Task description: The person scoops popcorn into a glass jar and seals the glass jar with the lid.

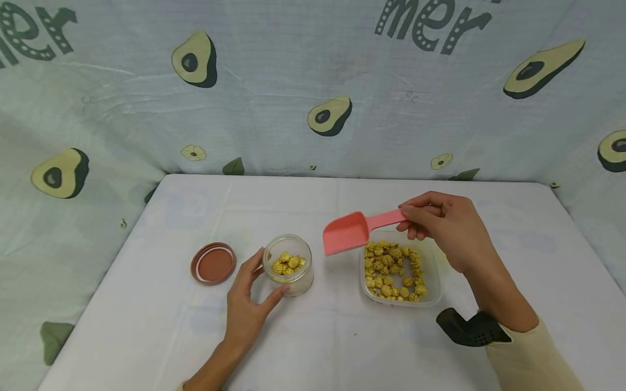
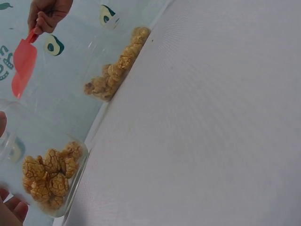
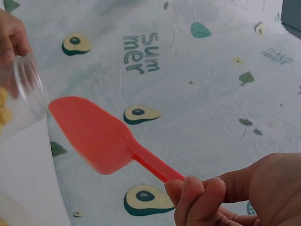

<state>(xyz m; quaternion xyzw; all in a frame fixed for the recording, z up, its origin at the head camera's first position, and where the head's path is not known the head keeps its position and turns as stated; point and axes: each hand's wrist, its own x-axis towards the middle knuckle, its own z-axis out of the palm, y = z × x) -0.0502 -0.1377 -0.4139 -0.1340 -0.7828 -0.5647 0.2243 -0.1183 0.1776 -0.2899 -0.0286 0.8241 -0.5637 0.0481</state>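
Note:
In the head view my left hand [image 1: 246,312] grips a glass jar [image 1: 300,286] between thumb and fingers as it stands upright on the table. Several pieces of yellow popcorn [image 2: 49,176] lie at the jar's bottom. By its handle, my right hand [image 1: 449,227] pinches a pink plastic scoop [image 1: 346,234]. The scoop hangs in the air between the jar and a clear plastic container [image 1: 431,274], its bowl looking bare in the right wrist view. More popcorn [image 1: 383,263] covers much of the container's floor, with a gap in the middle.
A brown jar lid [image 1: 214,264] lies upside down left of the jar. The table [image 1: 313,347] has a white cover, with a small crumb in front of the container. A cloth printed with avocados [image 1: 274,70] hangs behind and at the sides.

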